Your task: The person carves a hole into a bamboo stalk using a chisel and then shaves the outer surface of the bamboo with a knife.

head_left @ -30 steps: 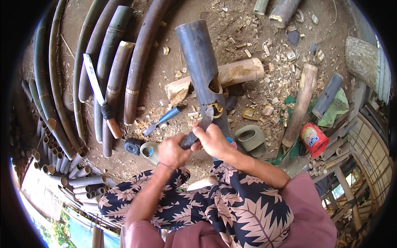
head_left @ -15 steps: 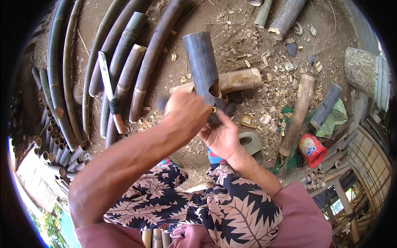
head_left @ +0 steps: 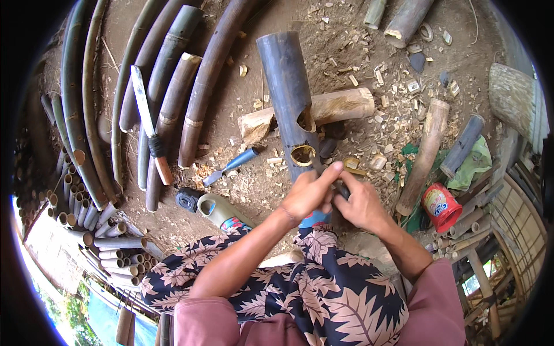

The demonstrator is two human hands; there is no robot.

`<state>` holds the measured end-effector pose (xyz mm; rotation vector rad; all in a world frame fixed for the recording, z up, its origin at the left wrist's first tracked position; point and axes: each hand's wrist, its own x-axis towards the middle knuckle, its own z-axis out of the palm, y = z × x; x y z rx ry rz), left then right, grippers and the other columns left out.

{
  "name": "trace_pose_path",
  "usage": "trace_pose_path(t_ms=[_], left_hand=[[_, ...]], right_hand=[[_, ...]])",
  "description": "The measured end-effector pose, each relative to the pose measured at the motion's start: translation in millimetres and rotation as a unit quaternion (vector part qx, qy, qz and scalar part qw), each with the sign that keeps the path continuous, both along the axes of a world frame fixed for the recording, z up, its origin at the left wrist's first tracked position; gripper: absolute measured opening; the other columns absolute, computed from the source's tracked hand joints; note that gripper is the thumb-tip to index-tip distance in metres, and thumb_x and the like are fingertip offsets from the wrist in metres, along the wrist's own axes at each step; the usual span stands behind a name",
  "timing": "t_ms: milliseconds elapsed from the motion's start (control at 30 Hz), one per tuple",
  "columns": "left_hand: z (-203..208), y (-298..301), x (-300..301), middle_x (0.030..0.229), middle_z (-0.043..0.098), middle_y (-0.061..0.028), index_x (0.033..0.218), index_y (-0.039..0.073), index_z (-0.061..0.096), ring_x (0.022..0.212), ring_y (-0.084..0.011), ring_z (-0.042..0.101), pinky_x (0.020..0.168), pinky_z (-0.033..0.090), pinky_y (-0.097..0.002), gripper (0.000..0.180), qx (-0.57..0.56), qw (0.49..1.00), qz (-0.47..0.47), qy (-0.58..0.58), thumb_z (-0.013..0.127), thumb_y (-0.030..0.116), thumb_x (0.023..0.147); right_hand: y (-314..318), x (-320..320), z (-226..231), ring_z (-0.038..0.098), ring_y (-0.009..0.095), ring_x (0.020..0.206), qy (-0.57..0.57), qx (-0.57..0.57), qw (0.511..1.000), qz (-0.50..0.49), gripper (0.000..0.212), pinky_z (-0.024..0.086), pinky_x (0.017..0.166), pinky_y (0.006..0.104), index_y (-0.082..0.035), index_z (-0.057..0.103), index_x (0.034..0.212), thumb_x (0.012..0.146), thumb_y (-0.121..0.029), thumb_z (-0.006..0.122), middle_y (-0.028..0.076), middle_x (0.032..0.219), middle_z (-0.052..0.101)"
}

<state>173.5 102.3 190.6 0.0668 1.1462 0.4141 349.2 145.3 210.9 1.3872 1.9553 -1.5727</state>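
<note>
A dark bamboo tube (head_left: 283, 75) with two cut openings lies away from me, resting across a pale split bamboo piece (head_left: 346, 106). My right hand (head_left: 365, 202) is closed around a dark-handled tool (head_left: 344, 189). The tool's slim dark end points at the nearer opening (head_left: 303, 154), whose rim shows pale yellow. My left hand (head_left: 309, 196) is closed at the tube's near end, its fingers meeting the tool and my right thumb; its exact hold is partly hidden. A blue-handled chisel (head_left: 234, 164) lies on the ground to the left.
Long bamboo poles (head_left: 199, 98) lie at the left, with a large knife (head_left: 144, 109) on them. Chips (head_left: 412, 86) litter the dirt. A red container (head_left: 441, 207) and bamboo lengths (head_left: 424, 155) lie at the right. A dark tape measure (head_left: 187, 199) sits beside my shoe (head_left: 216, 209).
My left arm has drawn back from across the tube, and both hands now meet at its near end. The nearer opening and the blue-handled chisel have come into sight.
</note>
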Motion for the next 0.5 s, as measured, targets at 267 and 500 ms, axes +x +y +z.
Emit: trace_pose_path(t_ms=[267, 500], left_hand=[[-10, 8, 18, 0.058, 0.051, -0.0014, 0.074, 0.003, 0.057, 0.048, -0.013, 0.046, 0.046, 0.038, -0.0285, 0.027, -0.063, 0.96, 0.273, -0.009, 0.048, 0.018, 0.095], [-9, -13, 26, 0.069, 0.055, -0.0025, 0.09, 0.007, 0.057, 0.064, -0.016, 0.052, 0.065, 0.044, -0.0311, 0.026, -0.104, 0.769, 0.594, -0.212, 0.046, 0.028, 0.098]], right_hand=[[80, -49, 10, 0.068, 0.04, 0.073, -0.055, -0.004, 0.963, 0.263, 0.036, 0.055, 0.067, 0.0478, -0.004, 0.061, 0.114, 0.08, -0.015, 0.065, 0.023, 0.076, 0.068], [119, -120, 18, 0.07, 0.019, 0.063, 0.064, 0.096, 0.821, 0.559, 0.006, 0.053, 0.054, 0.0322, -0.011, 0.07, 0.065, 0.066, -0.016, 0.073, 0.006, 0.071, 0.071]])
